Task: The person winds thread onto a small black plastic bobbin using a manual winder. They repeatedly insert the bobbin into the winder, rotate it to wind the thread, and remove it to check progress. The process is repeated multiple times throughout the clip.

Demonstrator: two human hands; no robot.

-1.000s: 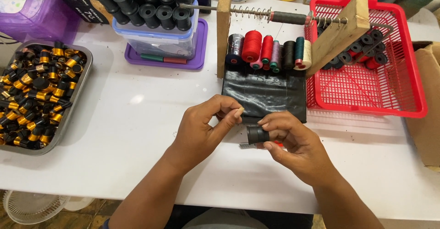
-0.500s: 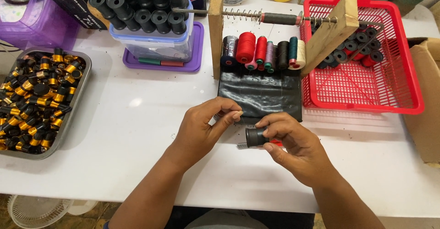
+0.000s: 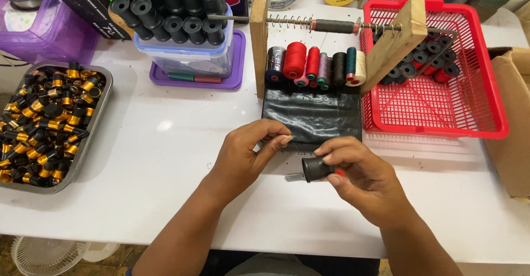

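The right hand [image 3: 361, 179] is clamped on one short black cylindrical part [image 3: 316, 169], thumb below and fingers over its top, with a bit of red showing just behind it in the palm. The part's round end faces the left hand [image 3: 249, 153], which sits just beside it with its fingers curled together and pinched; whether they hold a thread or anything else is too fine to tell. Both hands hover low over the white table [image 3: 165, 138].

Just beyond the fingertips of both hands lies one black plastic sheet [image 3: 312, 116], and past that stands a wooden frame [image 3: 258, 38] carrying a spring rod, with about eight thread spools [image 3: 314, 65] lined up under it: black, red, pink, grey, dark, teal and cream among them.

Beyond and outward of the right hand is one red mesh basket [image 3: 441, 102] with a cluster of black and red bobbins in its far corner; their number cannot be counted.

Well out from the left hand sits one metal tray [image 3: 91, 127] heaped with black and gold small parts, too many to count. Beyond the left hand one clear plastic tub [image 3: 187, 58] holds roughly a dozen black spools.
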